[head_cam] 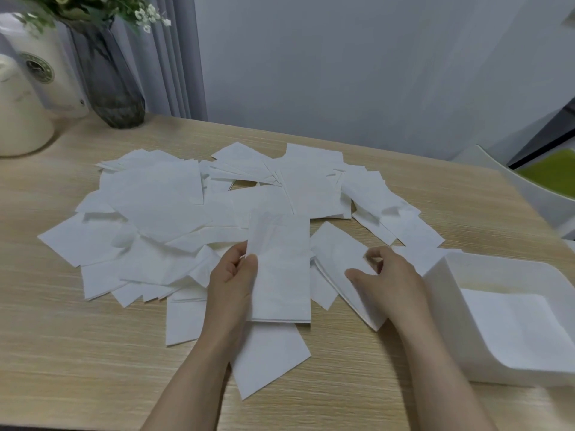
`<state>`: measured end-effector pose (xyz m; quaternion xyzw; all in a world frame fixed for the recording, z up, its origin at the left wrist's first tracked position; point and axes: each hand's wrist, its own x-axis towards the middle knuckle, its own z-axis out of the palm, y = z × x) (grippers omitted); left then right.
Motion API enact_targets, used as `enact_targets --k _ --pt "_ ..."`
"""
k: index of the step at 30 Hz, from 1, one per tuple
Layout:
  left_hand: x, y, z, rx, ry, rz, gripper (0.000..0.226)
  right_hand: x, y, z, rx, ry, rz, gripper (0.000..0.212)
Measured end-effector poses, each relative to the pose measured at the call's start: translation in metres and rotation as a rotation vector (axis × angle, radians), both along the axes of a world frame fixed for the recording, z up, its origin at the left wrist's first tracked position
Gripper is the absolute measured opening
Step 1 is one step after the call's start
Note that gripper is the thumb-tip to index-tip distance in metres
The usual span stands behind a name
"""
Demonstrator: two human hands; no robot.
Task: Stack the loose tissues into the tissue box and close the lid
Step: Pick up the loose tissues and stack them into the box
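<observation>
Several loose white tissues (174,213) lie scattered across the wooden table (77,353). My left hand (231,281) pinches a small stack of folded tissues (281,275) by its left edge, holding it slightly above the pile. My right hand (389,278) rests on another folded tissue (339,256) lying slantwise to the right, its fingers curled onto that tissue's edge. The white tissue box (460,312) stands open at the right, just beside my right hand, with flat tissues (513,325) lying inside. I see no lid.
A dark glass vase (109,82) with flowers stands at the back left, next to a cream jug (18,119) and a white container (53,66). A white chair with a green cushion (547,175) is beyond the table's right edge.
</observation>
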<state>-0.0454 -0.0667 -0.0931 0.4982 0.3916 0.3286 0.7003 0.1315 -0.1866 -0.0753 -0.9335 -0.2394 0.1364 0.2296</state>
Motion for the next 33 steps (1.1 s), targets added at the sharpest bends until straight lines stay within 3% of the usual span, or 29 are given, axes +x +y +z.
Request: enact_targets --k 4,8,19,27,33 --pt "0.000 0.000 0.001 0.000 0.000 -0.001 0.028 0.000 0.000 0.004 0.008 0.042 -0.016 0.029" --pt "0.000 -0.001 0.001 0.012 0.002 -0.005 0.028 -0.001 -0.002 0.004 0.075 0.050 -0.012 0.037" --pt "0.000 -0.001 0.002 0.003 -0.004 -0.005 0.027 0.000 -0.016 0.000 0.307 0.088 -0.039 0.013" --pt "0.001 -0.001 0.000 0.000 -0.012 0.005 0.027 -0.015 -0.019 0.017 0.797 0.109 -0.170 0.022" --pt "0.002 0.000 -0.001 0.001 -0.021 0.009 0.026 -0.030 -0.010 0.025 0.984 0.366 -0.230 0.009"
